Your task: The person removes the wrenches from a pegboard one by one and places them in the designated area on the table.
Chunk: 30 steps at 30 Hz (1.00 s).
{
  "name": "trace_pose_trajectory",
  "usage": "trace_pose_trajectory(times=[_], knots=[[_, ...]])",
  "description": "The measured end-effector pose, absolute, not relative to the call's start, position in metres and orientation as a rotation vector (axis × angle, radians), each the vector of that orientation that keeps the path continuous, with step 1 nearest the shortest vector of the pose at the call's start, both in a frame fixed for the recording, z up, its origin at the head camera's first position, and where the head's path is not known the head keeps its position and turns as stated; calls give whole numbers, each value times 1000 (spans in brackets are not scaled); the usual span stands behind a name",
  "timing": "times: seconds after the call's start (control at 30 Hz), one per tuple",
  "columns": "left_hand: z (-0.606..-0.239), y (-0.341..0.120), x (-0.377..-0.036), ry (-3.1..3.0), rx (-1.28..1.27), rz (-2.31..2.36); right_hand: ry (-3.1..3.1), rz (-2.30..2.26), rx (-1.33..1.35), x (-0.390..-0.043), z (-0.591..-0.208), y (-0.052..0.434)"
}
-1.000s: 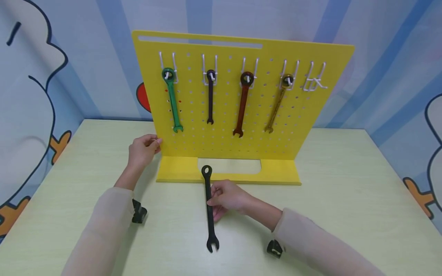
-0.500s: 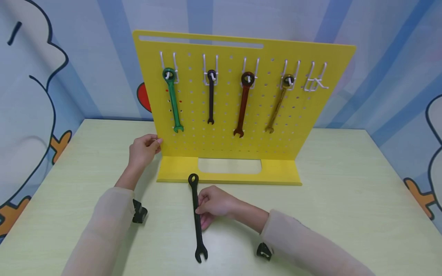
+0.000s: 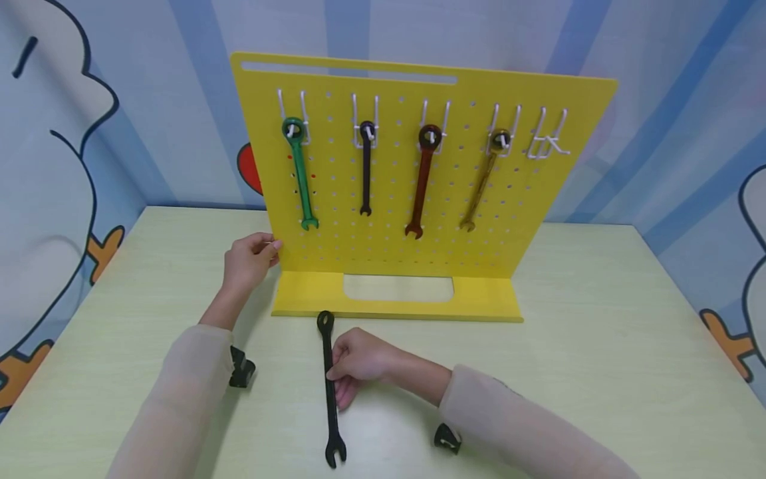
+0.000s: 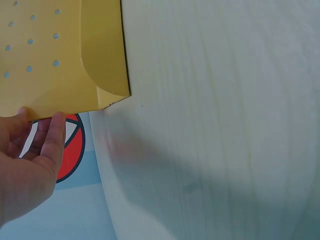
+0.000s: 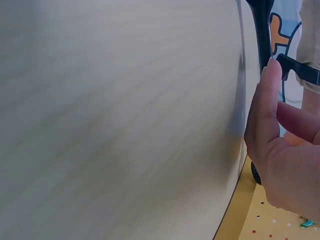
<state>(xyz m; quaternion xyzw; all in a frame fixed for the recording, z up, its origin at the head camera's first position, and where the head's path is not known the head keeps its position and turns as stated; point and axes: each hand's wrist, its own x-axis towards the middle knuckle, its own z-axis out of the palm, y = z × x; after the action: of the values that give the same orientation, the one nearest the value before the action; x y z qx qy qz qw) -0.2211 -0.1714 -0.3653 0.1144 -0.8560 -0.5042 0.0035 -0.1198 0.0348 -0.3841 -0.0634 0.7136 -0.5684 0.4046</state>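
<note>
Black wrench lies flat on the pale wooden surface, just in front of the yellow pegboard's base, with its ring end toward the board and its open jaw end toward the person. The right hand pinches the wrench at mid-handle, fingers curled around it; the right wrist view shows the fingertips against the dark handle. The left hand grips the left edge of the yellow pegboard, thumb in front and fingers behind it, as the left wrist view also shows. Four wrenches hang from white hooks on the board: a green one, a thin black one, a dark red one and a brass-coloured one. One white hook at the far right carries nothing. Both forearms wear sheer beige sleeves.
</note>
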Motion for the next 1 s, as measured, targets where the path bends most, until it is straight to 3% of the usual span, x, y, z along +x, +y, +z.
trace_pose_trajectory(times=[1.0], knots=[[-369,-169,-222,-2674,386,-1540,1716,-1572,-71,-123,-389,19]])
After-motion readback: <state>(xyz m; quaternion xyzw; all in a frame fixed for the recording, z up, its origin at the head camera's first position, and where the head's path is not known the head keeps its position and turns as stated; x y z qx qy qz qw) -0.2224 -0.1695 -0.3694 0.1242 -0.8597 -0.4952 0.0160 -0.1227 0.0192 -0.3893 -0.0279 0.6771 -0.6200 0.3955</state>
